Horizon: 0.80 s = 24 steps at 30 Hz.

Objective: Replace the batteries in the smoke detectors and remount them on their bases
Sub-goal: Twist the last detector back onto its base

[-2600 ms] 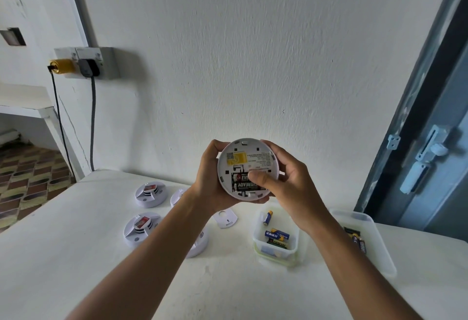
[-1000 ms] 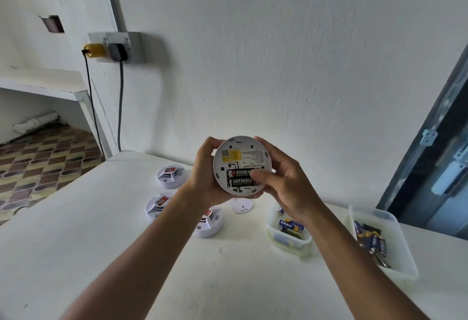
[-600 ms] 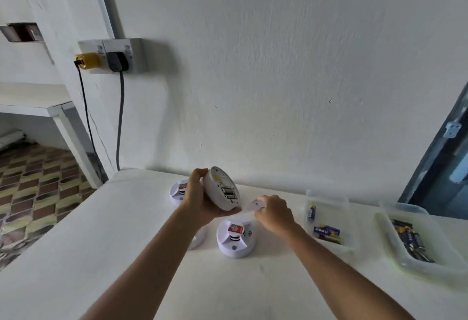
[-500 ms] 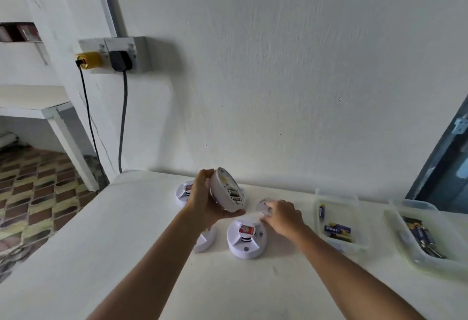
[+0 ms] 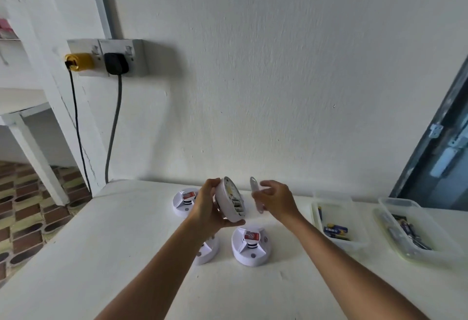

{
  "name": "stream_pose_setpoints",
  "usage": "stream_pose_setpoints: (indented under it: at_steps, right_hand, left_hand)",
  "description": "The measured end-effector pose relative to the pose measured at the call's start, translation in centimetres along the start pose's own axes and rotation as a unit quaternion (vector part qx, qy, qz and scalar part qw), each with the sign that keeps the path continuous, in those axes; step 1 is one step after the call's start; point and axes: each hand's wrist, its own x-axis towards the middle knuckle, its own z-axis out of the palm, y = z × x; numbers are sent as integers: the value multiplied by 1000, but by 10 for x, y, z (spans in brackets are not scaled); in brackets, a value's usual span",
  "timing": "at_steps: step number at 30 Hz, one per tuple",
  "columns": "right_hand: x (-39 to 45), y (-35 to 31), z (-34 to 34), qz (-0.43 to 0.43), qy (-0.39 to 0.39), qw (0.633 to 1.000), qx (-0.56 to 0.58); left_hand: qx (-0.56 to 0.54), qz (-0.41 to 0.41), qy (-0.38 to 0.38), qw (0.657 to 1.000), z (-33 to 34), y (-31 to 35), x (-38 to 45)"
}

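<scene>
My left hand (image 5: 206,209) grips a round white smoke detector (image 5: 230,199), tilted so its back faces right, with batteries showing in the open compartment. My right hand (image 5: 276,199) holds a thin white mounting base (image 5: 255,194) edge-on, a short gap to the right of the detector. Three more white smoke detectors lie on the white table: one far left (image 5: 183,202), one partly hidden under my left forearm (image 5: 206,252), one in the middle (image 5: 252,245).
Two clear plastic tubs stand on the right: the nearer one (image 5: 338,226) has a few blue batteries, the far right one (image 5: 415,231) several dark batteries. A wall socket (image 5: 109,57) with two plugs and hanging cables is at upper left. The table's left edge drops to tiled floor.
My right hand picked the white base up off the table and lifted it level with the detector. My left hand kept hold of the detector, turned sideways.
</scene>
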Motion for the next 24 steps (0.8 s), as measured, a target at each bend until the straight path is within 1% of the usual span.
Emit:
stream_pose_setpoints:
  at_steps: [1,3,6,11,14,18,24]
  right_hand:
    - [-5,-12,2,-17,-19,999,45]
    - [-15,-34,5,-53,-53,995,68]
    - [-34,-62,8,-93,-65,993,17]
    - [-53,-86,7,-146,-53,987,-33]
    - [-54,-92,11,-188,-35,977,-93]
    - [-60,-108,16,-233,5,960,-155]
    - [-74,-129,14,-273,51,941,-192]
  left_hand:
    - [8,7,2,1000,0,0,1]
    - [15,23,-1,1000,3,0,1]
    - [-1,47,-12,999,8,1,-2]
    - [-35,85,-75,993,9,5,-9]
    - [-45,122,-105,986,11,9,-17]
    - [-43,165,-107,980,17,20,-32]
    - [-79,184,-123,972,20,28,-44]
